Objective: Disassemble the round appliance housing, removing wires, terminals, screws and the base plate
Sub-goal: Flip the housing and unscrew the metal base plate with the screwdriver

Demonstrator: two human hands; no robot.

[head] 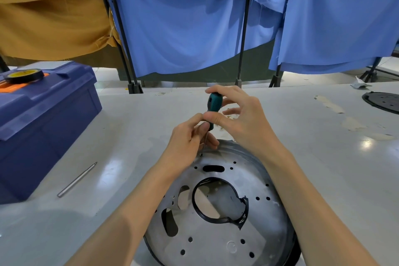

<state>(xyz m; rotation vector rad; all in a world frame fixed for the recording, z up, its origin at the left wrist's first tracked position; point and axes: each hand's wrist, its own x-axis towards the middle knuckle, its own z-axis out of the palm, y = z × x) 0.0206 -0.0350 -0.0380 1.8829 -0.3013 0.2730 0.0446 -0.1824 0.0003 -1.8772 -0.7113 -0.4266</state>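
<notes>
Nearest, the round silver metal housing (216,237) lies flat on the pale grey surface (323,168) between the two forearms. It shows many holes and slots, and a black plastic ring (243,217) runs around its middle opening. At its far rim, a small screwdriver with a teal and black handle (214,102) stands nearly upright, its tip on what seems to be a small dark screw (201,155). The left hand (187,140) pinches the thin shaft low down. The right hand (244,121) holds the handle between thumb and fingertips. The step in hand is, I think, loosening a rim screw. The next move calls for downward pressure while turning, so the tip does not slip out. Further left, a thin steel rod (76,180) lies near a dark blue plastic toolbox (43,119) carrying a black tape roll (24,75). Far right lies a black round plate (383,101), and blue cloths (194,28) hang behind.
</notes>
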